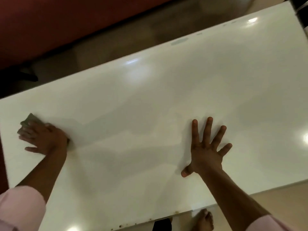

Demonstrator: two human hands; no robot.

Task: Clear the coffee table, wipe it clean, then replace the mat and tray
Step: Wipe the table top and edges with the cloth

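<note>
The glossy white coffee table (150, 105) fills most of the head view, with nothing standing on it. My left hand (43, 139) presses flat on a grey-green cloth (29, 121) near the table's left end; the cloth shows only beyond my fingers, the remainder hidden under the hand. My right hand (206, 150) rests palm down on the tabletop right of centre, fingers straight and spread. No mat or tray is in view.
A dark red sofa (58, 22) runs along the far side of the table, with a strip of tiled floor (133, 40) between them. A bare foot (203, 220) stands on the floor by the near edge. A dark object (301, 7) sits past the far right corner.
</note>
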